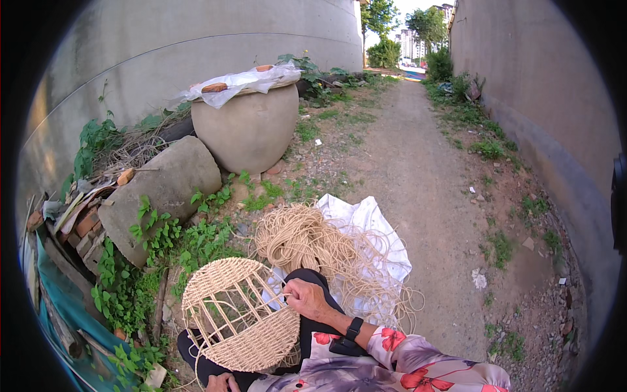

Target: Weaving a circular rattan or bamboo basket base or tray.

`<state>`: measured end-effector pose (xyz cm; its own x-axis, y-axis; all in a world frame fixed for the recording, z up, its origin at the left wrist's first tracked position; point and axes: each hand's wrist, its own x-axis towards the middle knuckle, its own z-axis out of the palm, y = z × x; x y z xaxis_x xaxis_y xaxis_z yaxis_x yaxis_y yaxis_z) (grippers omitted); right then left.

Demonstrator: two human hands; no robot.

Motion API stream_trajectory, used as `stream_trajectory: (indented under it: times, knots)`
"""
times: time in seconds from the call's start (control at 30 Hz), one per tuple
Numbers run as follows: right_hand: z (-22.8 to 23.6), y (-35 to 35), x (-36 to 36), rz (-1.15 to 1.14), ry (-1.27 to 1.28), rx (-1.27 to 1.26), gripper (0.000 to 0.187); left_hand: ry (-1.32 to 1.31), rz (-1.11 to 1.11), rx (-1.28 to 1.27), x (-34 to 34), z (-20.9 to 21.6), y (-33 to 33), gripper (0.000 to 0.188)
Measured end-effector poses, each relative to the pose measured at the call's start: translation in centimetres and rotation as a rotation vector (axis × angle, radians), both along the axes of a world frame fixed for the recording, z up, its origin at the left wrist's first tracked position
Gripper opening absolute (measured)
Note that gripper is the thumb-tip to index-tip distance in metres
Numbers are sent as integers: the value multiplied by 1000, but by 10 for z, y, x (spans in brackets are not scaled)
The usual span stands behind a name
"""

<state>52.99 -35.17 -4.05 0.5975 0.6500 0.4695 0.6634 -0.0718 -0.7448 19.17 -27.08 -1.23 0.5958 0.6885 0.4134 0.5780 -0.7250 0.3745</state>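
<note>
A round woven seat or basket of pale twisted cord (255, 343) rests across my lap, tilted. Tight weaving fills its far and near parts, while bare parallel strands cross the gap in the middle. At its right rim my right hand (305, 297) is closed in a pinch, with a thin cord strand between the fingers. Below the near edge of the woven piece, my left hand (223, 383) shows only in part at the picture's bottom; what its fingers do is hidden. Just beyond my knee lies a big loose heap of the same cord (300, 238).
Beneath the cord heap spreads a white sheet (385, 245). To the left stand a large clay jar (248, 127) covered with plastic and brick pieces, a fallen concrete pipe (160, 189), green weeds and a teal tarp (59, 313). A dirt path (418, 150) runs between two walls.
</note>
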Motion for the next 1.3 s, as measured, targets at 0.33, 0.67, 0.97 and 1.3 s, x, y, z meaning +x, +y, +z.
stream_trajectory:
  times: [0.33, 0.67, 0.97, 1.3]
  knots:
    - [0, 1, 3, -4, -2, 9, 17, 11, -4, -2, 3, 1, 0, 11]
    - [0, -1, -2, -16, 0, 34, 16, -19, -17, -13, 1, 3, -2, 9]
    - [20, -10, -2, -39, -25, 34, 22, -76, 0, 78, 8, -20, 13, 9]
    - [33, -16, -5, 59, -261, -125, 8, -88, 30, 29, 1, -23, 8, 10]
